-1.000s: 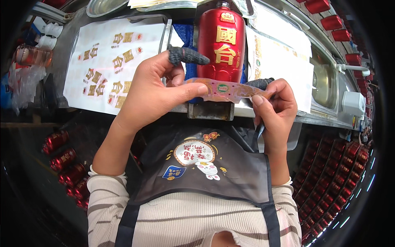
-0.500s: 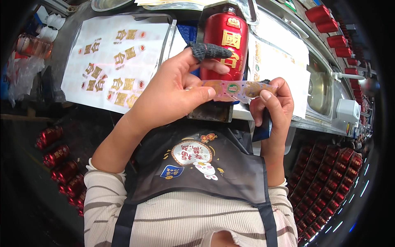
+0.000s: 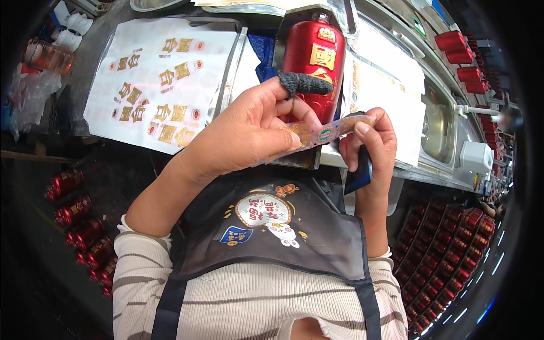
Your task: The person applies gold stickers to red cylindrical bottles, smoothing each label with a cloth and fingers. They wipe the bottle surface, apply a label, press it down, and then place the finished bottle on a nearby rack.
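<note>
Pinching the strip (image 3: 324, 135) with right hand (image 3: 377, 139), pinching too with left hand (image 3: 243, 124)! Near level half a second ago, now tipped up rightward; still strung between both, near the bottle (image 3: 309, 59), so not yet released.

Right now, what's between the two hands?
A printed strip runs from the left hand to the right hand, as the head view shows.

red bottle (image 3: 315, 56) partly hidden behind left hand (image 3: 241, 130), metal bowl (image 3: 157, 5) cropped at top
</note>
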